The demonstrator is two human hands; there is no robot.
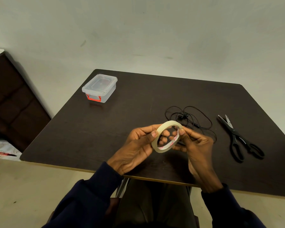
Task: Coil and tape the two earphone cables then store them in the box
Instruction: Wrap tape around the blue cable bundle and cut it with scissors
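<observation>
While both hands held it above the dark brown tabletop [105, 129], the cream ring-shaped roll of tape [167, 136] stood tilted between them. The left hand [138, 145] pinched its left rim, thumb on the outer face; the right hand [194, 145] gripped the right rim, thumb on top. A loose tangle of thin black earphone cable [190, 118] lay just behind the hands, uncoiled. The clear plastic box with a red latch [99, 88] sat closed near the far left corner. Black-handled scissors [237, 139] lay to the right, blades apart.
</observation>
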